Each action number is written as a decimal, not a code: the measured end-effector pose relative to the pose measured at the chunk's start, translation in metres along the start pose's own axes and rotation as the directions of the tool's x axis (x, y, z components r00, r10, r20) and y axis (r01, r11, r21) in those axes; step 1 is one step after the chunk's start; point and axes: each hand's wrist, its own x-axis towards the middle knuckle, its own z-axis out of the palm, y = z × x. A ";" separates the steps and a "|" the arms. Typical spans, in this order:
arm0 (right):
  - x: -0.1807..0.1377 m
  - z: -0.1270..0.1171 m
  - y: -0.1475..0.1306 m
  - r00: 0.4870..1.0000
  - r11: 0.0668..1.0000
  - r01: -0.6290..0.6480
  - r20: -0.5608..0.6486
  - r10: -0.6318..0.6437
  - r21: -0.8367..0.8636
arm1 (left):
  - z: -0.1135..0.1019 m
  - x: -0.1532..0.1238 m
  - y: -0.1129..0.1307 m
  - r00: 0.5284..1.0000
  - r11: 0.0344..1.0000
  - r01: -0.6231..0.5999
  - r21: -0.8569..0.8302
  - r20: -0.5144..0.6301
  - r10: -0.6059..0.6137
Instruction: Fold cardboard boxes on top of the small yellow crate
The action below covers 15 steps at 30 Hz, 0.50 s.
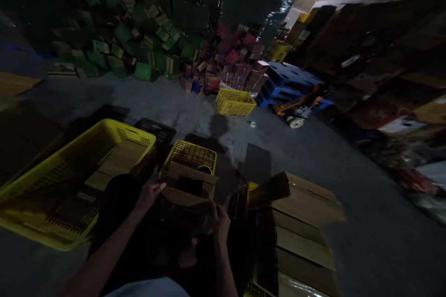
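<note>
A small open cardboard box (188, 188) rests in front of me, partly over a yellow crate (191, 154). My left hand (149, 196) grips the box's left flap with fingers curled on its edge. My right hand (220, 222) holds the box's right lower corner, fingers closed on the cardboard. The scene is dim and the box's inside is dark.
A large yellow crate (42, 185) holding flat cardboard lies at my left. A stack of flat cardboard (303, 222) sits at my right. Farther off stand another yellow crate (235, 102), blue pallets (291, 76), and heaps of green boxes (132, 37) and red boxes (237, 60).
</note>
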 end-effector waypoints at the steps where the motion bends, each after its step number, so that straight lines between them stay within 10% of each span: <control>1: 0.000 0.000 0.000 1.000 1.000 0.001 -0.006 -0.001 -0.005 | 0.001 0.000 0.000 1.000 1.000 -0.004 0.001 0.000 0.004; 15: 0.007 0.002 0.004 1.000 1.000 0.019 -0.010 -0.019 -0.006 | 0.017 0.000 -0.016 0.998 0.998 -0.031 -0.062 -0.053 0.028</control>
